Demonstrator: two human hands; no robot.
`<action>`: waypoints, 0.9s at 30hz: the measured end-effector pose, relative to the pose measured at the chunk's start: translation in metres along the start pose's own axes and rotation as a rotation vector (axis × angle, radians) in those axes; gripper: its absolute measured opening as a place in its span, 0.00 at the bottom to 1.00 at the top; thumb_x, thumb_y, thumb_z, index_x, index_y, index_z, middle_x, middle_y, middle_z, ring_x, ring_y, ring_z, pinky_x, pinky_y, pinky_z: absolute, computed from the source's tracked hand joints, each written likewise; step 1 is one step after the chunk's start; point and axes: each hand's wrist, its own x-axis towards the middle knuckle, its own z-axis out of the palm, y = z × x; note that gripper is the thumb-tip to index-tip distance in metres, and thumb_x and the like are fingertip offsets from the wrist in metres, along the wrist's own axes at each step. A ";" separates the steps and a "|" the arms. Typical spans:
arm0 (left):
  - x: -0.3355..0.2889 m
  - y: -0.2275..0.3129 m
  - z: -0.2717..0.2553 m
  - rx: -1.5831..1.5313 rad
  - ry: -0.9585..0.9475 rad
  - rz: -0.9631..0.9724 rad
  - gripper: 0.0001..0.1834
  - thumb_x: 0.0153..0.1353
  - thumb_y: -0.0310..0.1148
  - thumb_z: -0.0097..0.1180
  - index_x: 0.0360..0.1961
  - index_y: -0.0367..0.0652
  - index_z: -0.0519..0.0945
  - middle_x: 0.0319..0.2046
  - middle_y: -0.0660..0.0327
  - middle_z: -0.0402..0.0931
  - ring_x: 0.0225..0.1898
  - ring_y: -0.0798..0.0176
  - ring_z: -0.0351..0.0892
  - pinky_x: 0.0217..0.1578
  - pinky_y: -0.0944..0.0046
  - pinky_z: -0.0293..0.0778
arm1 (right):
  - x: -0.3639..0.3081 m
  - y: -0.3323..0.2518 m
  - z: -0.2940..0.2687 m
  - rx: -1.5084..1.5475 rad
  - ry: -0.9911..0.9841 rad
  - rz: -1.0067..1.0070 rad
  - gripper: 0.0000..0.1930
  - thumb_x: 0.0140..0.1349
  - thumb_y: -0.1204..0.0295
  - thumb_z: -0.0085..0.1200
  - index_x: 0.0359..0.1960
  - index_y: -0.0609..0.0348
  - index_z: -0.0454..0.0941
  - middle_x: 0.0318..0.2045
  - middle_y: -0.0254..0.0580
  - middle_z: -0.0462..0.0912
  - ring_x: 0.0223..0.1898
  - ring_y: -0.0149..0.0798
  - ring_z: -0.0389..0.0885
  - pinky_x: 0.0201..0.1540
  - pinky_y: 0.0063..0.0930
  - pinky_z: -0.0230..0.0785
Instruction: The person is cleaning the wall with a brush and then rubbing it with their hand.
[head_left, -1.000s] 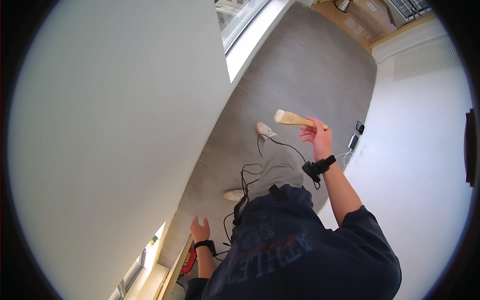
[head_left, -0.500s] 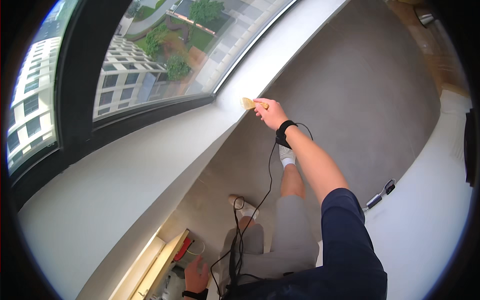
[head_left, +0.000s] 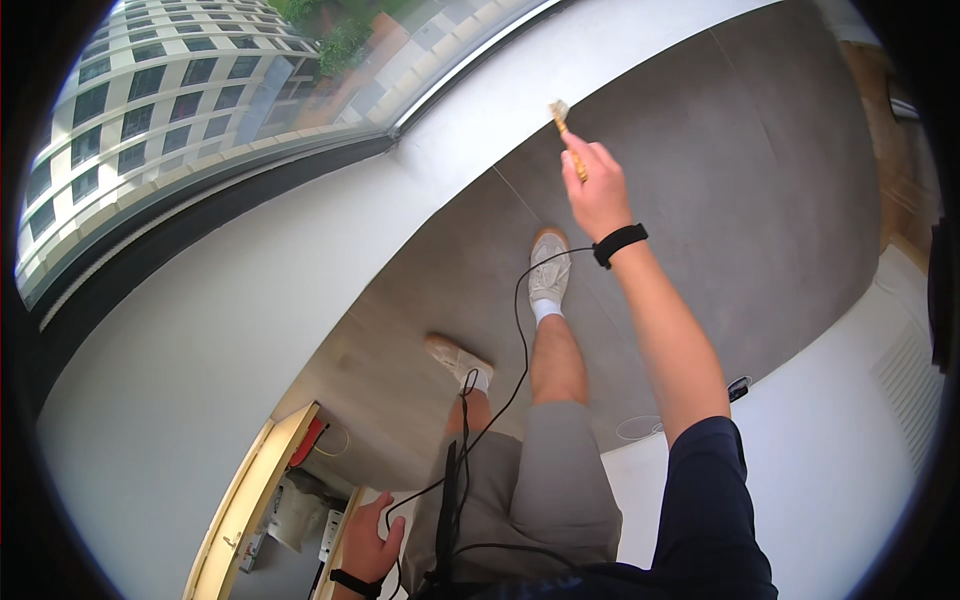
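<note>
The grey floor [head_left: 690, 210] is spreading beneath the right hand [head_left: 597, 192], and the white window sill [head_left: 300, 260] is running just beyond its fingertips; a pale wooden panel [head_left: 248, 505] is standing left of the left hand [head_left: 368, 550], whose thumb and fingers are spreading apart; a black cord [head_left: 524, 335] is trailing behind the right fingers. Those fingers are gripping a brush [head_left: 561, 125] by its yellowish handle; its whitish bristles are pointing away from them over the sill's edge, contact unclear.

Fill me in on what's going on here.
A person stands by a window, the right hand gripping a small brush by its handle. The bristles are at the edge of the white windowsill; whether they touch it is unclear. The left hand is empty, held low near a pale wooden panel.
</note>
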 end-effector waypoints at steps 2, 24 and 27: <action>0.002 0.001 0.001 -0.038 0.017 -0.053 0.25 0.63 0.35 0.61 0.59 0.35 0.76 0.48 0.51 0.83 0.52 0.45 0.80 0.60 0.50 0.70 | -0.033 -0.022 0.034 0.108 -0.269 0.018 0.13 0.70 0.69 0.54 0.53 0.57 0.80 0.38 0.52 0.80 0.40 0.55 0.81 0.43 0.44 0.74; -0.001 -0.023 0.014 0.000 0.056 -0.053 0.20 0.62 0.36 0.60 0.54 0.39 0.79 0.46 0.57 0.84 0.52 0.51 0.80 0.72 0.36 0.48 | -0.003 -0.032 0.037 -0.034 -0.261 -0.097 0.12 0.69 0.67 0.54 0.50 0.56 0.80 0.36 0.51 0.79 0.38 0.56 0.80 0.43 0.46 0.74; -0.021 -0.031 0.005 0.072 0.108 0.031 0.22 0.64 0.38 0.60 0.55 0.38 0.79 0.49 0.51 0.83 0.52 0.45 0.79 0.67 0.36 0.56 | -0.085 -0.103 0.044 0.230 -0.351 0.027 0.12 0.69 0.68 0.54 0.51 0.59 0.79 0.35 0.52 0.78 0.38 0.58 0.79 0.42 0.46 0.73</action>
